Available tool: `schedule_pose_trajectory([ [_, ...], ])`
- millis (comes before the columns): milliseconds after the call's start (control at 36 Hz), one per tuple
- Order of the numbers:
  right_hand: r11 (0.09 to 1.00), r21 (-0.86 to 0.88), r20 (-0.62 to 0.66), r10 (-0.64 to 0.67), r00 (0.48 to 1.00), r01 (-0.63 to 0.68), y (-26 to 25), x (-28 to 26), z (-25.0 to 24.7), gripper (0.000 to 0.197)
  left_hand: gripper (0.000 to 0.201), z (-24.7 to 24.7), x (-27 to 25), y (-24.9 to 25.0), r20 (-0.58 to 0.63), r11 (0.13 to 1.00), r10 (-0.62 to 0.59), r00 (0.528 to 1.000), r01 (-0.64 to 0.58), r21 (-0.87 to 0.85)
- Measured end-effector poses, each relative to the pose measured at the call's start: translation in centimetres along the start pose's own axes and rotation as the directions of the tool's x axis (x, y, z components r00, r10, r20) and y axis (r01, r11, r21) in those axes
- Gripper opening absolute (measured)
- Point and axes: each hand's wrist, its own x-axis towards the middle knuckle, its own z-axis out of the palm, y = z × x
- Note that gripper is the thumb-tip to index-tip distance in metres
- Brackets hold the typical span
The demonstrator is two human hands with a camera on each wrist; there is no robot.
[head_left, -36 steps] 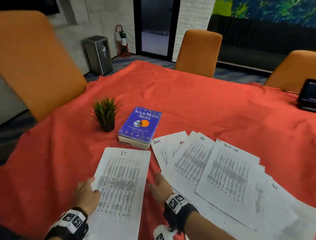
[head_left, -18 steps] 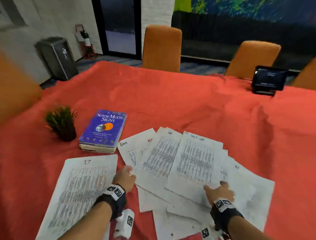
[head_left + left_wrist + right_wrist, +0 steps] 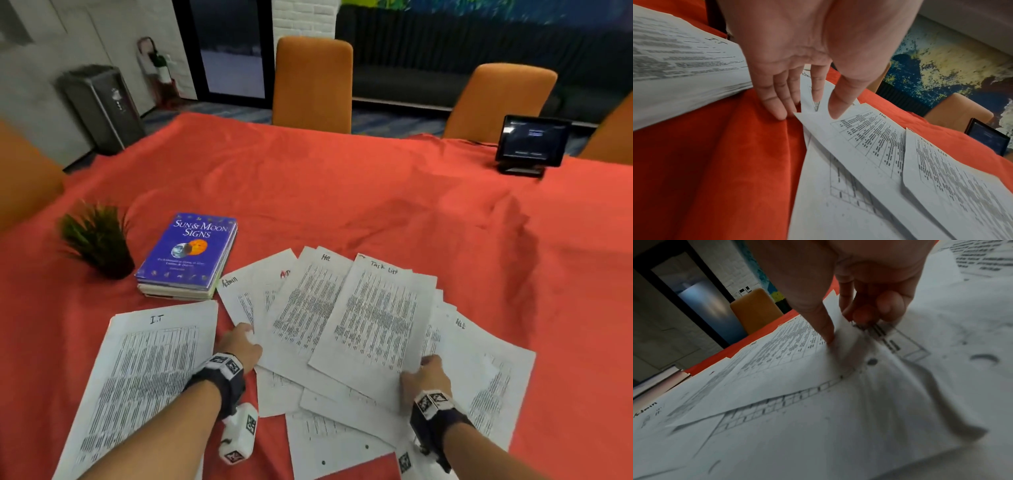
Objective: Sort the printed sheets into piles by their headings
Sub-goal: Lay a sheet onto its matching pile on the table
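Observation:
Printed sheets with handwritten headings lie fanned out on the red tablecloth (image 3: 376, 192). An "I.T" sheet (image 3: 147, 370) lies apart at the left. In the fan are an "Admin" sheet (image 3: 236, 294), an "HR" sheet (image 3: 308, 308) and a "Task List" sheet (image 3: 376, 318) on top. My left hand (image 3: 239, 346) has straight fingers at the fan's left edge; in the left wrist view its thumb (image 3: 836, 108) rests on the HR sheet (image 3: 865, 138). My right hand (image 3: 424, 373) pinches the lower right corner of the Task List sheet, thumb (image 3: 822, 324) on top, the edge lifted.
A blue book (image 3: 188, 250) and a small potted plant (image 3: 97, 240) stand left of the fan. A tablet on a stand (image 3: 532, 140) is at the far right edge. Orange chairs (image 3: 313, 82) line the far side. More sheets lie under the fan near me.
My left hand left the I.T sheet and went to the fan's left edge. My right hand moved right to the Task List sheet's corner and took hold of it.

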Motion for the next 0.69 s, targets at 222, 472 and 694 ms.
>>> schedule_pose_trajectory([
  [222, 0.996, 0.076, -0.011, 0.043, 0.999, -0.042, -0.4, 0.7, -0.9, 0.048, 0.039, 0.4, -0.2, 0.3, -0.055, 1.0, -0.015, 0.998, 0.015, 0.01],
  [472, 0.988, 0.154, 0.157, -0.035, 0.987, 0.01, -1.3, 0.7, 0.0, 0.017, 0.035, -0.9, -0.8, 0.0, 0.039, 0.991, -0.046, 0.998, 0.04, 0.126],
  [694, 0.972, 0.233, 0.325, -0.088, 0.941, 0.011, -1.2, -1.4, 0.5, 0.019, 0.008, -1.0, -3.0, -1.6, 0.142, 0.988, -0.084, 0.986, 0.063, 0.14],
])
